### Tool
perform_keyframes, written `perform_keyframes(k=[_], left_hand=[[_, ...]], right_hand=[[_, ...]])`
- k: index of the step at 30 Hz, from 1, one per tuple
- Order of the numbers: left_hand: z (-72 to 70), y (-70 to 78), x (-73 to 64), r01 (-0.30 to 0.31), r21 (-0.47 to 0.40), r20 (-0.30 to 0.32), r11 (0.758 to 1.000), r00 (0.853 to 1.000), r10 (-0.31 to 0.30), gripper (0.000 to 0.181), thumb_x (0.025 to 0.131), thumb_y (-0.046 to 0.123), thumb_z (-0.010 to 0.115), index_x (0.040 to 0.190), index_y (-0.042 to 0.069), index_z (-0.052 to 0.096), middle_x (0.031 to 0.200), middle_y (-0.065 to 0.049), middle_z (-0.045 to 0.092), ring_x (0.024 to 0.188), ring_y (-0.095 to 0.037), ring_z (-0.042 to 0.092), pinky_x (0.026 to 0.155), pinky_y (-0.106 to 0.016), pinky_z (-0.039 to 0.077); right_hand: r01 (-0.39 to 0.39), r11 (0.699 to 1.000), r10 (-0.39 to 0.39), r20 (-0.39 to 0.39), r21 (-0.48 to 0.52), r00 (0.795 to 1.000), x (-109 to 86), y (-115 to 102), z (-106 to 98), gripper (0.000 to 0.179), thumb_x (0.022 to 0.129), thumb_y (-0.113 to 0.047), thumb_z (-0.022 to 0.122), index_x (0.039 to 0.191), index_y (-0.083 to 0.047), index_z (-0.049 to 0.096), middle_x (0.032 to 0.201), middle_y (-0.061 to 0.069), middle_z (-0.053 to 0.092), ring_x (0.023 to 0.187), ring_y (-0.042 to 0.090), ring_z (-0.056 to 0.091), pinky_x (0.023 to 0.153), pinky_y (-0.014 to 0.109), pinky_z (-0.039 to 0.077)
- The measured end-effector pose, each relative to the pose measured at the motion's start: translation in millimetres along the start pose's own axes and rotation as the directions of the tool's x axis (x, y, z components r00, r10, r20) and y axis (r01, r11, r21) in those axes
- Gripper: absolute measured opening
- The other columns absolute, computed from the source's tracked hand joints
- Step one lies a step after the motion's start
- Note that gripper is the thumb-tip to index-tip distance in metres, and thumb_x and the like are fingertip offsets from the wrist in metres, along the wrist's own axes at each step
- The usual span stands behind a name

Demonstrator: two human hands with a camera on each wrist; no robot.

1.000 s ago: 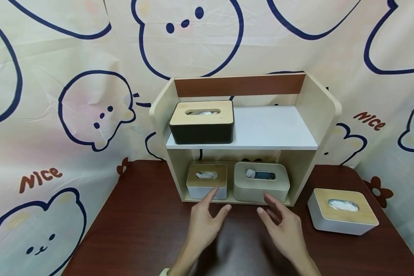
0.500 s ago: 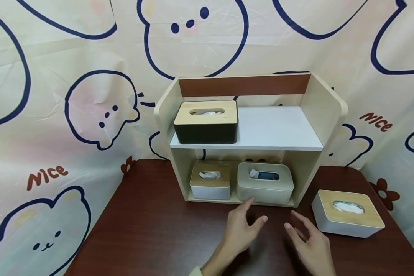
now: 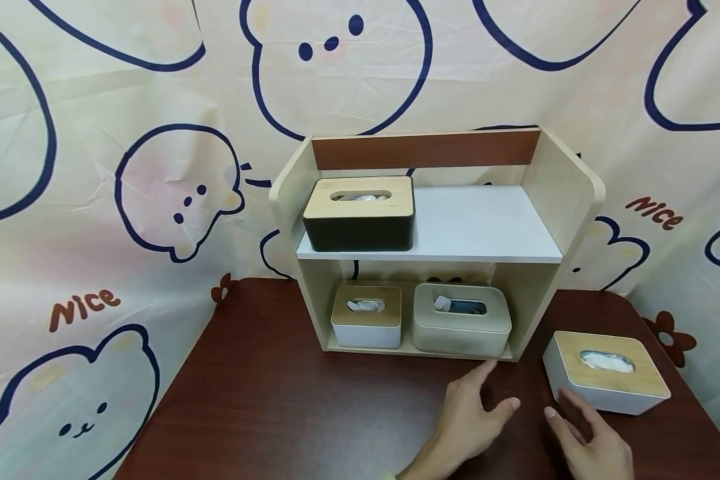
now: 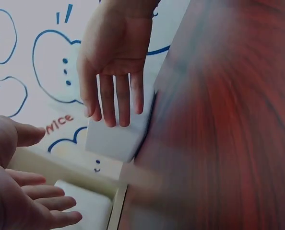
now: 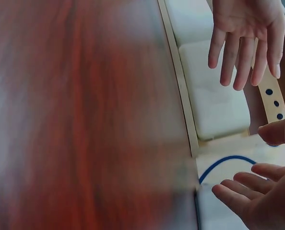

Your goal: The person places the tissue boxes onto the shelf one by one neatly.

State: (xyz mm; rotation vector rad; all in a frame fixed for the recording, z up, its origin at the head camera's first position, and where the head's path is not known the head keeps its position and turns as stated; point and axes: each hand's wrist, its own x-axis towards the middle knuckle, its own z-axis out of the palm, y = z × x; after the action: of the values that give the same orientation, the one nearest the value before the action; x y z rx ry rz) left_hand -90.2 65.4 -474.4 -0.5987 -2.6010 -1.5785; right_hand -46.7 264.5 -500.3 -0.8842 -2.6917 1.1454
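Note:
My left hand [image 3: 471, 423] is held over the table, thumb apart, with its index fingertip just in front of the shelf's lower right corner. To its right, my right hand [image 3: 594, 440] hovers at the near left corner of a white tissue box [image 3: 615, 385] with a wooden lid. Both hands hold nothing, their fingers spread with palms facing each other. In the left wrist view, the white box [image 4: 116, 134] lies behind my right hand [image 4: 116, 52]. The right wrist view has my left hand [image 5: 248, 33] in front of the shelf's pale tissue box [image 5: 214, 96].
A two-tier shelf [image 3: 480, 227] stands at the back of the dark wood table [image 3: 264, 407]. On its upper tier is a black tissue box [image 3: 360, 232] with a wooden lid. The lower tier holds a small white tissue box [image 3: 366, 335] and a grey-green tissue box [image 3: 459, 338].
Both hands have moved rightward and slightly toward me, from in front of the lower tier to beside the white tissue box on the right. The boxes have stayed in place; the view has shifted slightly.

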Motion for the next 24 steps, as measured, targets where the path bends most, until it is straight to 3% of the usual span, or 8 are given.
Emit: perform_keyframes(k=[6,13,15,17,18,20,21,24], left_hand=[[14.6,11.9,2.6,0.006,0.005,0.034,1.000,0.999,-0.006,0.060,0.095,0.033,0.083,0.149,0.014,0.064,0.147,0.002,0.068,0.133,-0.010,0.065,0.109,-0.026,0.056],[31.7,21.4,6.3,0.058,0.020,0.079,0.998,0.995,-0.060,0.062,0.094,0.036,0.083,0.150,0.019,0.062,0.149,0.005,0.066,0.135,-0.009,0.063,0.109,-0.026,0.055],[36.1,23.5,7.3,0.080,0.024,0.092,0.996,0.992,-0.082,0.064,0.094,0.037,0.084,0.151,0.020,0.061,0.151,0.006,0.065,0.137,-0.009,0.062,0.110,-0.026,0.055],[40.4,25.1,8.2,0.089,0.033,0.100,0.995,0.991,-0.092,0.066,0.094,0.038,0.083,0.153,0.020,0.060,0.153,0.005,0.063,0.138,-0.009,0.061,0.112,-0.026,0.054],[42.4,25.6,8.8,0.086,0.040,0.101,0.996,0.991,-0.089,0.067,0.094,0.039,0.083,0.153,0.019,0.059,0.154,0.005,0.063,0.139,-0.010,0.061,0.113,-0.026,0.053],[45.9,26.6,9.7,0.082,0.046,0.102,0.996,0.991,-0.086,0.069,0.094,0.039,0.083,0.154,0.018,0.058,0.155,0.003,0.062,0.140,-0.011,0.060,0.114,-0.026,0.052],[47.7,27.1,10.2,0.078,0.051,0.102,0.996,0.991,-0.083,0.070,0.094,0.039,0.083,0.155,0.017,0.058,0.156,0.003,0.061,0.140,-0.012,0.060,0.114,-0.026,0.052],[53.0,29.0,11.8,0.091,0.045,0.120,0.995,0.988,-0.096,0.073,0.095,0.041,0.082,0.157,0.016,0.055,0.158,0.002,0.059,0.142,-0.013,0.059,0.115,-0.026,0.051]], right_hand=[[-0.055,0.998,0.056,-0.054,0.020,0.997,1.2,12,-3,0.066,0.100,-0.050,0.074,0.149,-0.008,0.063,0.140,0.019,0.070,0.070,-0.018,0.056,0.056,0.009,0.047],[-0.080,0.996,0.082,-0.093,0.024,0.992,5.3,27,-15,0.063,0.101,-0.044,0.074,0.149,-0.005,0.062,0.150,0.024,0.062,0.068,-0.031,0.033,0.054,0.004,0.043],[-0.103,0.995,0.104,-0.101,0.017,0.989,8.7,32,-21,0.065,0.101,-0.044,0.073,0.151,-0.005,0.060,0.152,0.026,0.060,0.075,-0.020,0.056,0.052,0.003,0.041],[-0.126,0.992,0.128,-0.109,0.027,0.986,13.2,37,-26,0.067,0.102,-0.041,0.073,0.154,-0.003,0.056,0.155,0.027,0.056,0.098,0.004,0.075,0.051,0.001,0.039],[-0.144,0.989,0.146,-0.109,0.032,0.983,15.8,40,-28,0.069,0.103,-0.039,0.072,0.157,-0.003,0.052,0.157,0.027,0.053,0.114,0.020,0.075,0.056,0.004,0.048],[-0.164,0.985,0.170,-0.108,0.057,0.980,20.5,46,-32,0.073,0.105,-0.034,0.069,0.163,0.000,0.042,0.163,0.030,0.046,0.140,0.049,0.057,0.080,0.018,0.063],[-0.169,0.982,0.177,-0.108,0.080,0.978,23.2,49,-34,0.075,0.105,-0.031,0.068,0.165,0.001,0.036,0.165,0.031,0.041,0.145,0.054,0.049,0.094,0.029,0.064],[-0.180,0.978,0.192,-0.106,0.107,0.976,31.0,57,-41,0.083,0.107,-0.026,0.065,0.169,0.004,0.019,0.170,0.035,0.027,0.149,0.059,0.040,0.113,0.067,0.044]])
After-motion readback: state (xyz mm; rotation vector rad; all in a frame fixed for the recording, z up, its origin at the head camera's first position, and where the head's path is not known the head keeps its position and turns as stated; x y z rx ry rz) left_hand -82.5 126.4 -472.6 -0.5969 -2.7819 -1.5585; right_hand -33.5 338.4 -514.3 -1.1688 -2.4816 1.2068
